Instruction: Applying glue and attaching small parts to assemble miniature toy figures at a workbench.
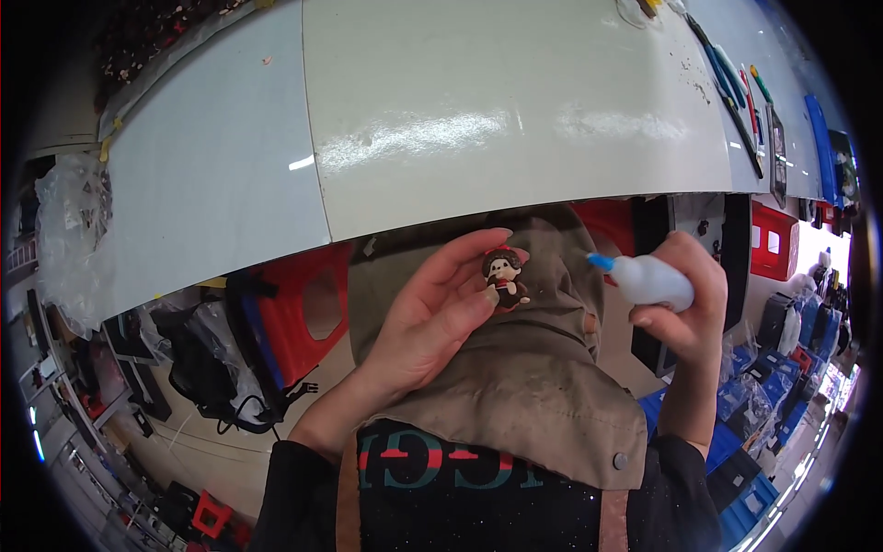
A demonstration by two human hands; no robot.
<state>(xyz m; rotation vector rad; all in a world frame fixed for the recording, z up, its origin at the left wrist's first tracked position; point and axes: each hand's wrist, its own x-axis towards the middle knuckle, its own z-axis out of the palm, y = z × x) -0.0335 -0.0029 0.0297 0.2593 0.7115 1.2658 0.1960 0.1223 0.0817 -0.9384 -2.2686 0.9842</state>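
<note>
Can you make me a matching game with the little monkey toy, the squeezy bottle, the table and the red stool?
Things:
1. small monkey figure
2. white bottle
3. table
4. red stool

Places:
A. under the table, to the left
B. in the right hand
C. above both hands, pale and shiny
D. in the left hand

Pairs: 1-D, 2-B, 3-C, 4-A

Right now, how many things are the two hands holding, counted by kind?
Small monkey figurine, in the left hand: 1
White squeeze bottle with blue tip, in the right hand: 1
Total: 2
</note>
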